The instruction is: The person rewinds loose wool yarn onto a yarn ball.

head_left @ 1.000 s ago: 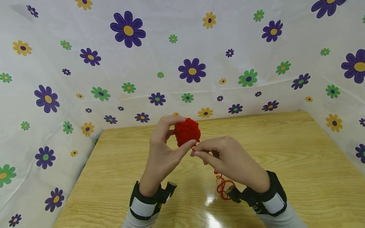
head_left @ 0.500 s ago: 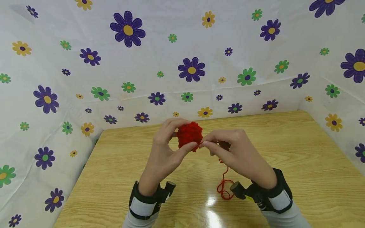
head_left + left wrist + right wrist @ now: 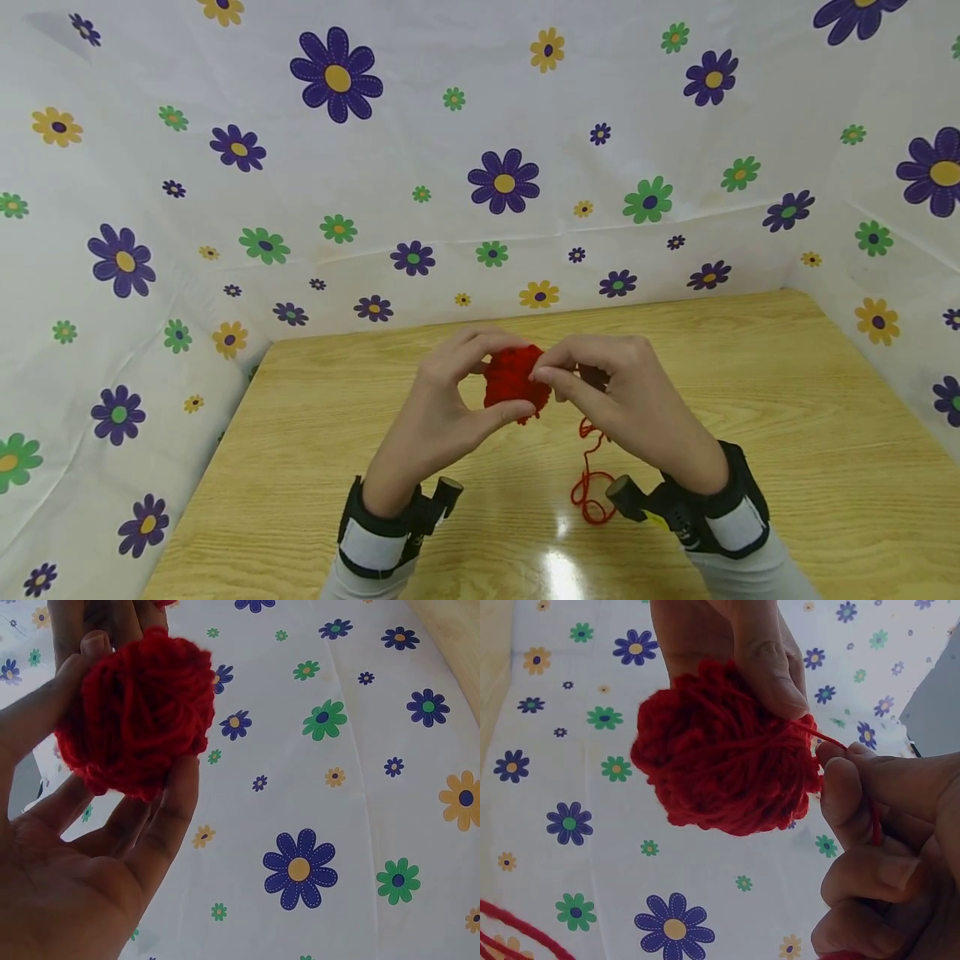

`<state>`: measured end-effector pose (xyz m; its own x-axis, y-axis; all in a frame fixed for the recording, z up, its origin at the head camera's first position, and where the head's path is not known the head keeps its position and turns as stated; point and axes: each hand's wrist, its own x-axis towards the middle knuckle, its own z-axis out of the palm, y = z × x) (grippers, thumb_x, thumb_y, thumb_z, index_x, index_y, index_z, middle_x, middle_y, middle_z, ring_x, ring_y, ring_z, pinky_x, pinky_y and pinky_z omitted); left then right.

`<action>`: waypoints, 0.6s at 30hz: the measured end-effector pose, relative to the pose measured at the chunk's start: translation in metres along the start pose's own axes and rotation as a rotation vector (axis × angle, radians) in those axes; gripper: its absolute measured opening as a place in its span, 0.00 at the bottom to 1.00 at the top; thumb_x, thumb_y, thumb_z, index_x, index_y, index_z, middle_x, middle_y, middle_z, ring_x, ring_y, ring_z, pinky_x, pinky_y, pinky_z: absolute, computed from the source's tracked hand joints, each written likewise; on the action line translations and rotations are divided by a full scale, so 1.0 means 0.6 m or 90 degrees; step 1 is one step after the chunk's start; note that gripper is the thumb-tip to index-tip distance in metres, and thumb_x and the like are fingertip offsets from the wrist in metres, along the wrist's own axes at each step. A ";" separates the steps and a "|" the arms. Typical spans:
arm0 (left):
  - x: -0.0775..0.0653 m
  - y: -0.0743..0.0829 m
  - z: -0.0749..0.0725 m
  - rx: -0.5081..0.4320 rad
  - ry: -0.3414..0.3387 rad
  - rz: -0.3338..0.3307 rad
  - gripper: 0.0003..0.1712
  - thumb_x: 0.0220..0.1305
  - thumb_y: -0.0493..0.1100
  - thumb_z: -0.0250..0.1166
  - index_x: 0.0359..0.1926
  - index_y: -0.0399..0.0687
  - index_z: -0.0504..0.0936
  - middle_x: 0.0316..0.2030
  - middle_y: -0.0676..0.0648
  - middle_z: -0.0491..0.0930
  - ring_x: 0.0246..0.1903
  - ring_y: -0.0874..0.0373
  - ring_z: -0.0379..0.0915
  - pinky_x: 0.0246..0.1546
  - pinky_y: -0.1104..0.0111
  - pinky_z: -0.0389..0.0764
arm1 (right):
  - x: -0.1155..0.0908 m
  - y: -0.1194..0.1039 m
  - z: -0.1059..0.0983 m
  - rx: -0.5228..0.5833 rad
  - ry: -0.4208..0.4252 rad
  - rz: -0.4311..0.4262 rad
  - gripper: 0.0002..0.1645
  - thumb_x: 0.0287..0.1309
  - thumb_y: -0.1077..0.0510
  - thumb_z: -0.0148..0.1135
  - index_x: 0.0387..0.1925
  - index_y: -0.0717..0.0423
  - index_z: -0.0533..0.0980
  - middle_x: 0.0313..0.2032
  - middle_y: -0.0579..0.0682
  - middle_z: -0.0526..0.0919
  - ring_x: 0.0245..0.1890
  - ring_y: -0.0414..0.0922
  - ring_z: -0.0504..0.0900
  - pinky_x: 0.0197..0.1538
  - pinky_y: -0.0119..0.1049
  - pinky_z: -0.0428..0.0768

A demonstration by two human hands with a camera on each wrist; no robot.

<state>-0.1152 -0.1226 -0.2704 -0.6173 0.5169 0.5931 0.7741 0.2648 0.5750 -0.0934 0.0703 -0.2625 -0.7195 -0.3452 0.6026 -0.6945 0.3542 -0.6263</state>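
Observation:
A ball of red yarn (image 3: 512, 385) is held above the table, its wound strands plain in the left wrist view. My left hand (image 3: 450, 408) grips it between thumb and fingers from the left. At its right side my right hand (image 3: 618, 392) pinches the yarn strand (image 3: 826, 738) between thumb and index finger. In the right wrist view that strand runs taut from the ball (image 3: 724, 757) to the pinch, then down across the curled fingers. Loose yarn (image 3: 592, 496) hangs below the right hand and lies in loops on the table.
The wooden table (image 3: 315, 467) spreads under both hands. A white cloth with printed flowers (image 3: 420, 150) stands behind it and along both sides. Each wrist wears a black strap (image 3: 738, 500) with a small camera mount.
The ball has moved right and slightly down in my left hand. My right hand has gone from below the ball up to its right side, carrying the strand.

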 end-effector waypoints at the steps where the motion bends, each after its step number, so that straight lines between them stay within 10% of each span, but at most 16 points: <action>1: 0.000 0.001 0.000 -0.002 -0.009 -0.002 0.27 0.41 0.34 0.71 0.47 0.39 0.74 0.43 0.46 0.74 0.41 0.58 0.69 0.35 0.69 0.77 | 0.000 0.000 0.000 -0.001 0.002 -0.001 0.04 0.48 0.67 0.61 0.29 0.58 0.79 0.21 0.45 0.78 0.16 0.37 0.70 0.15 0.29 0.69; 11: -0.002 0.005 -0.001 -0.059 -0.061 -0.007 0.23 0.44 0.32 0.68 0.46 0.42 0.75 0.44 0.50 0.74 0.42 0.60 0.70 0.36 0.69 0.77 | -0.007 0.055 0.007 -0.015 0.039 -0.037 0.04 0.50 0.54 0.62 0.30 0.44 0.78 0.23 0.35 0.77 0.13 0.35 0.63 0.14 0.28 0.61; 18: 0.000 0.012 -0.003 -0.088 -0.081 0.020 0.24 0.44 0.30 0.67 0.46 0.39 0.75 0.44 0.47 0.74 0.42 0.57 0.71 0.37 0.67 0.77 | 0.002 0.024 -0.003 -0.016 0.068 -0.053 0.04 0.46 0.62 0.65 0.27 0.51 0.78 0.20 0.38 0.75 0.13 0.37 0.60 0.14 0.30 0.59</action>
<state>-0.1100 -0.1219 -0.2651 -0.5640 0.6239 0.5410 0.7607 0.1376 0.6344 -0.1043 0.0768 -0.2697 -0.6541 -0.2803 0.7026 -0.7511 0.3505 -0.5594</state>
